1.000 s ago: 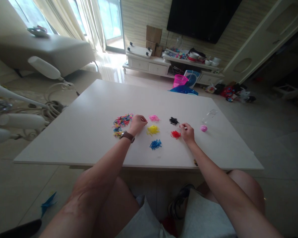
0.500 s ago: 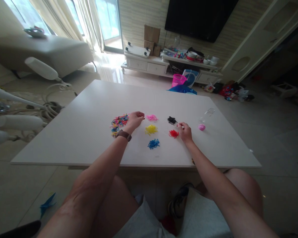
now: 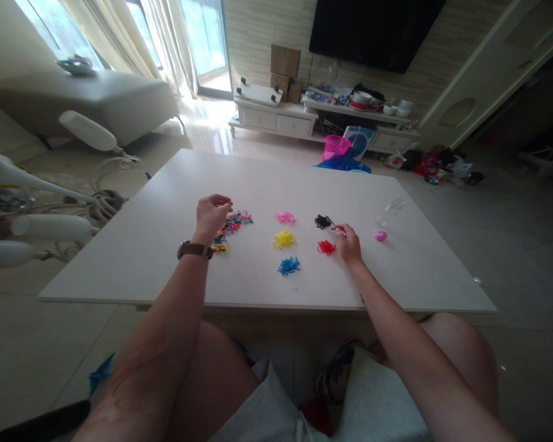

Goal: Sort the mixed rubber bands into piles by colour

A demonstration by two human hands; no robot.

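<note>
On the white table (image 3: 166, 270) lies a mixed heap of small coloured rubber bands (image 3: 234, 224). My left hand (image 3: 212, 215), with a brown-strapped watch on the wrist, is at the heap's left side and covers part of it. Its fingers are bent together; anything between them is too small to see. To the right are sorted piles: pink bands (image 3: 285, 218), yellow bands (image 3: 284, 239), blue bands (image 3: 289, 266), black bands (image 3: 323, 221) and red bands (image 3: 326, 247). Beside the black and red piles, my right hand (image 3: 349, 244) has its fingertips pinched; their content cannot be made out.
A round pink object (image 3: 380, 235) sits right of my right hand, with a clear transparent container (image 3: 391, 212) behind it. Beyond the table's far edge stand a pink basket (image 3: 336, 147) and a blue item (image 3: 343, 162). White lamp arms (image 3: 90, 131) reach in on the left.
My left hand has moved left, from beside the pink pile to the mixed heap, uncovering the heap's right part. My right hand stays near the black and red piles. The view has shifted slightly.
</note>
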